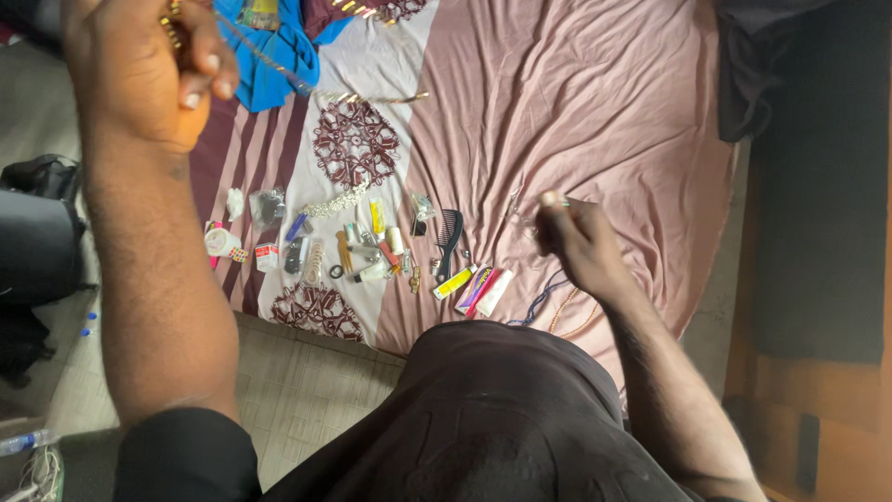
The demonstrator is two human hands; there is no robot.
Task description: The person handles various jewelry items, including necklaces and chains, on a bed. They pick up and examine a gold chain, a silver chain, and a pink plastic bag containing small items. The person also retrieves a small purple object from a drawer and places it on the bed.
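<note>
While my left hand (149, 65) is raised at the upper left of the frame, its fingers curl shut around a thin gold chain (269, 60) that trails toward the blue cloth (279, 46). My right hand (576, 237), right of centre, is closed on something small and pale; I cannot tell what. Below the patterned sheet (576, 102) centre lie a black comb (450, 237), small tubes (469, 286) and beaded strings (557, 311).

To the right of my right hand (571, 237) the pink bed sheet (613, 112) lies bare and open. Left of it, a black comb (450, 237), tubes (474, 288) and a scatter of small items (344, 246) crowd the bed; beaded strings (557, 307) lie just below.
</note>
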